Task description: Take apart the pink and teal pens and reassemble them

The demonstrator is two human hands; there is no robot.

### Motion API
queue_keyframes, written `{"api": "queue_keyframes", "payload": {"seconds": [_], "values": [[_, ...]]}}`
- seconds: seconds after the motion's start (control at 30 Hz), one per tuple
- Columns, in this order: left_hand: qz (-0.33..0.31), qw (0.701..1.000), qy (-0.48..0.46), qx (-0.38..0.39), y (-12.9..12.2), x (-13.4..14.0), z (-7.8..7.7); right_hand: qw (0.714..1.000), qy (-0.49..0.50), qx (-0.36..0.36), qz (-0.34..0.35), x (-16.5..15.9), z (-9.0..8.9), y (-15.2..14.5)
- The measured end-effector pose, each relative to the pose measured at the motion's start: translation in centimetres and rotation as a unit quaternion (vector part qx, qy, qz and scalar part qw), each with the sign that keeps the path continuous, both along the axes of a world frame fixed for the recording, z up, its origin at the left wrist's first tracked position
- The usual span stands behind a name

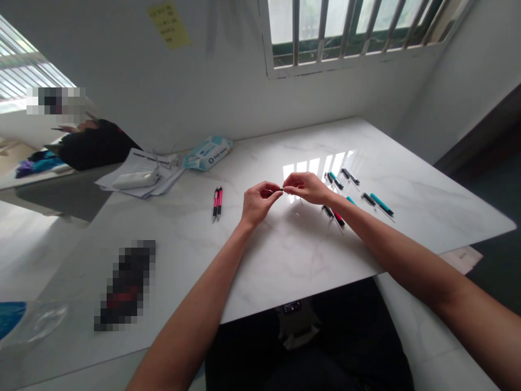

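Observation:
My left hand (259, 202) and my right hand (306, 187) meet fingertip to fingertip above the white marbled table (260, 277). Between their pinched fingers is a small black piece (281, 189), too small to make out further. To the left of my hands, two red and black pens (217, 203) lie side by side. Taken-apart pens are spread around my right forearm: a teal barrel (381, 204), a black pen piece (368, 199), another teal barrel (336, 180) and a red barrel (338, 218). Thin white refills lie among them, partly hidden by the arm.
A pack of wipes (209, 153) and papers (140, 174) with a white box-like object (136, 179) sit along the back left. A blurred-out dark object (126, 285) lies front left, near clear plastic (43, 320). Another person (91, 141) is beyond the partition.

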State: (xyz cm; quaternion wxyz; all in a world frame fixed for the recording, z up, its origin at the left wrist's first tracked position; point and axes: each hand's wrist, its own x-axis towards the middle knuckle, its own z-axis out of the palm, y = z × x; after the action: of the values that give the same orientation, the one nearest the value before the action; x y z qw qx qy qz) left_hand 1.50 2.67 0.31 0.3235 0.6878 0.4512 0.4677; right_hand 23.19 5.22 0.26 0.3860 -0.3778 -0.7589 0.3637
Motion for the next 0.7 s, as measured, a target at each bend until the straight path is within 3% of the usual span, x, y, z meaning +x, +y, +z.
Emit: {"api": "queue_keyframes", "payload": {"seconds": [0.13,0.3,0.7], "values": [[-0.014,1.0,0.0,-0.001,0.02,-0.1,-0.04,0.999,-0.045,-0.006,-0.008,-0.01,-0.14,-0.02],[-0.007,1.0,0.003,0.016,0.01,-0.22,-0.05,1.0,-0.007,0.002,0.015,0.14,-0.08,0.04],[-0.013,1.0,0.006,0.009,-0.18,-0.16,0.12,0.998,-0.063,0.015,0.017,0.8,0.33,0.23]]}}
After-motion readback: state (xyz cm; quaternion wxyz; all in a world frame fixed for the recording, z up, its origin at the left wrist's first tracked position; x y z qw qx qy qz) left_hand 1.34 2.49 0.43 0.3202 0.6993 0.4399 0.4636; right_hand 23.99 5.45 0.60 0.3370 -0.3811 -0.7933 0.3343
